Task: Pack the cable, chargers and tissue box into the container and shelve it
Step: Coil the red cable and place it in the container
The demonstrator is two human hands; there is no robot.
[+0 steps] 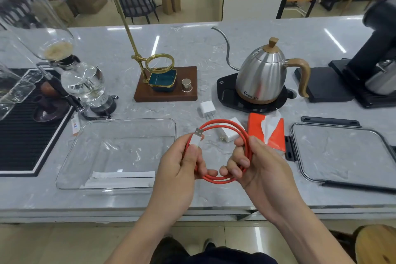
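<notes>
I have the red cable [227, 152] coiled into a loop above the front edge of the counter [214, 49], just to the right of the clear container [70, 156]. My left hand [182, 169] pinches the end near the white USB plug [198, 135], fingers curled round it. My right hand [255, 167] grips the far side of the loop, thumb on top. The container sits open on the counter with two white strips lying inside. Right of the container, past the cable, lie two white chargers [207, 109] [232, 129] and the orange tissue box [267, 133]. Further right of the container rests its lid [342, 152].
</notes>
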